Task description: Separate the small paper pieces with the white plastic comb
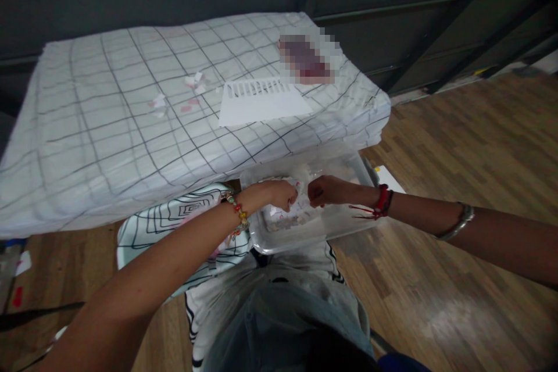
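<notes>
A clear plastic bin (pixel 344 226) rests by my lap, up against the side of the bed-like surface. Inside it lies a heap of small white paper pieces (pixel 283 218), some with pink marks. Over the heap my left hand (pixel 281 193) is closed, its fingers curled downward. A short gap to the right, my right hand (pixel 325 190) is also closed, fingers and thumb pinched together. Whatever either hand holds is too small or hidden to make out. A beaded bracelet (pixel 239 212) is on the left wrist and a red cord bracelet (pixel 383 200) on the right.
A checked white cloth (pixel 108 104) covers the raised surface ahead. On it lie a white sheet (pixel 264 110) with a row of dark marks, paper scraps (pixel 196 81) and a blurred-out item (pixel 307 58). A patterned stool or cushion (pixel 143 238) stands left of the bin.
</notes>
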`<action>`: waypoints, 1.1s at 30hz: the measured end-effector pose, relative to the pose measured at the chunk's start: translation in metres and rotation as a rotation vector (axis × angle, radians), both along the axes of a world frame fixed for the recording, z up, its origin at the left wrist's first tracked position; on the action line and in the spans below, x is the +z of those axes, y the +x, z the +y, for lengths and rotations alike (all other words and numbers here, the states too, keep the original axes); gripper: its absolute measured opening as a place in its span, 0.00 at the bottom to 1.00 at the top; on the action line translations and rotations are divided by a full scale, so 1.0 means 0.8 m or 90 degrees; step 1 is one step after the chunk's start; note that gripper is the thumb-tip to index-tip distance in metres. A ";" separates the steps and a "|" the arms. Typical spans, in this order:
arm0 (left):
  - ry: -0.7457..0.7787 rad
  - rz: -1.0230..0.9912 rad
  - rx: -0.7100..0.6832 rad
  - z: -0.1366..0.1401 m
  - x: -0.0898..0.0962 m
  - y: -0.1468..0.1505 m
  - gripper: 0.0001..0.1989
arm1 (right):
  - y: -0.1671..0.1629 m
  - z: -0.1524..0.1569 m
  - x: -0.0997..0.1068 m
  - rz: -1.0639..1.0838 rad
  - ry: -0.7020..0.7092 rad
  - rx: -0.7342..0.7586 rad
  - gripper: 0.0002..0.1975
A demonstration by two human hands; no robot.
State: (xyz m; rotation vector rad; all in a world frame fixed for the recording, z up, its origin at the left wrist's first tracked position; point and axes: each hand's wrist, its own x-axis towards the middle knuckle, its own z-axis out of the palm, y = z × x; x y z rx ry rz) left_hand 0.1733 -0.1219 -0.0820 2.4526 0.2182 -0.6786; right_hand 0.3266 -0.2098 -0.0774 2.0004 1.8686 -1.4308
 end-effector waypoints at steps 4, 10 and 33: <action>-0.082 -0.034 0.022 0.002 -0.001 0.004 0.10 | -0.001 0.003 0.010 0.034 0.014 -0.031 0.05; -0.157 -0.085 0.079 0.005 -0.003 0.012 0.12 | 0.001 0.007 0.018 0.070 0.014 -0.054 0.08; -0.227 -0.146 0.196 0.023 0.024 -0.015 0.07 | -0.016 0.019 0.033 0.070 0.085 -0.027 0.10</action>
